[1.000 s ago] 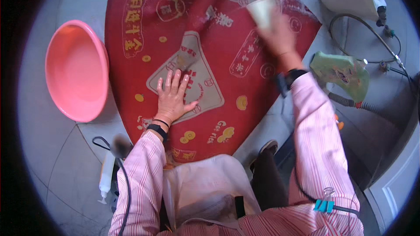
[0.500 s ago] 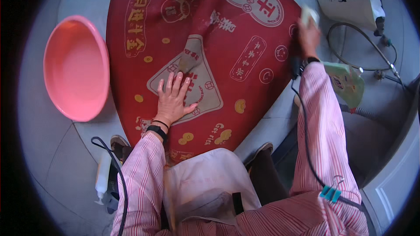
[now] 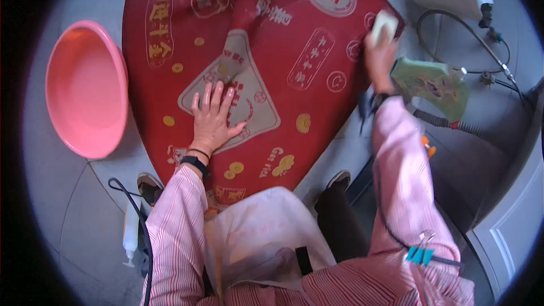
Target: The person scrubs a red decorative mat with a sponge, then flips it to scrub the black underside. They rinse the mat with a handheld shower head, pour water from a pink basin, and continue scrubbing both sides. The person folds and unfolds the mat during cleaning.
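At the left of the frame, a pink basin (image 3: 85, 90) stands on the grey tiled floor (image 3: 79, 209), so near the left edge of the red mat (image 3: 266, 56) that I cannot tell whether they touch. If the mat slid or swung that way, it could knock the basin; this side leaves hardly any room. In the lower left, a pale pump bottle (image 3: 131, 229) sits beside a black cable (image 3: 148, 249), whose loop could snag if the left arm swung outward.

Left of the frame's centre, the left-hand grip (image 3: 211, 124) lies flat on the mat, fingers slightly spread, with hold of nothing. The mat fills the middle, running out of the top of the frame and narrowing toward the whitish apron (image 3: 269, 224) at lower middle. Should that palm ease off or skid, a pull from the other side could drag or crease the mat. The widest room for moving is the printed stretch between the two grips.

At upper right, the right-hand grip (image 3: 381, 56), blurred, is curled around a pale block (image 3: 385, 28). The block is over the mat's right corner; whether it presses there I cannot tell. Overshooting this edge could hit the green pouch (image 3: 433, 88) just beside the forearm, or catch the thin hose (image 3: 453, 14) farther right.
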A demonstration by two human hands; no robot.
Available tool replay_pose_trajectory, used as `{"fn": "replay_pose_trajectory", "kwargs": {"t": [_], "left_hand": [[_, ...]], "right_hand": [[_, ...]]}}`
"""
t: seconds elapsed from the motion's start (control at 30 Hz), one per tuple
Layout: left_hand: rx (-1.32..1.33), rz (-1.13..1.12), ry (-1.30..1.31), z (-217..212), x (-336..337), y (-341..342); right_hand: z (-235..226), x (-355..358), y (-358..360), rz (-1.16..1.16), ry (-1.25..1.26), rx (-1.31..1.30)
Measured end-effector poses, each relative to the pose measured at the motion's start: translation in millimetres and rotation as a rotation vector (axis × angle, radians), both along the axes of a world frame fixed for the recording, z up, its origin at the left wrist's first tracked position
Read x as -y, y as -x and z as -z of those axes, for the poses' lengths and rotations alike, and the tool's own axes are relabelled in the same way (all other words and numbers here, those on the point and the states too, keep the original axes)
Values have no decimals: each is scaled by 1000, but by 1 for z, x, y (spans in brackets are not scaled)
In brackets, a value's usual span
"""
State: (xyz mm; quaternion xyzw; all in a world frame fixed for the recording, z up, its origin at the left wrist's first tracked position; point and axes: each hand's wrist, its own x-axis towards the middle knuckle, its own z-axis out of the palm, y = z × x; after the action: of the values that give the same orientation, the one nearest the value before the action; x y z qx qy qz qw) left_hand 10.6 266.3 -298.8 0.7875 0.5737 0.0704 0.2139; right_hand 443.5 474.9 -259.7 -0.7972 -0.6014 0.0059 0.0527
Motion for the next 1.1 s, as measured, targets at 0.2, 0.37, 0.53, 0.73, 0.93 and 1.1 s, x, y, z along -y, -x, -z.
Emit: {"fn": "replay_pose_trajectory", "kwargs": {"t": [0.2, 0.37, 0.53, 0.73, 0.93, 1.1], "left_hand": [[-47, -17, -15, 6, 14, 6], [-43, -14, -14, 1, 11, 6], [-46, 0, -15, 4, 5, 3], [-93, -16, -16, 2, 12, 5], [-77, -34, -5, 2, 11, 5], [-39, 12, -78, 8, 4, -1]], "right_hand": [[-36, 281, 86, -578, 545, -397], [-8, 117, 25, -804, 300, -254], [-12, -50, -41, -234, -39, 133], [-1, 247, 61, 55, 232, -361], [17, 164, 63, 75, -103, -237], [5, 6, -10, 129, -95, -52]]}}
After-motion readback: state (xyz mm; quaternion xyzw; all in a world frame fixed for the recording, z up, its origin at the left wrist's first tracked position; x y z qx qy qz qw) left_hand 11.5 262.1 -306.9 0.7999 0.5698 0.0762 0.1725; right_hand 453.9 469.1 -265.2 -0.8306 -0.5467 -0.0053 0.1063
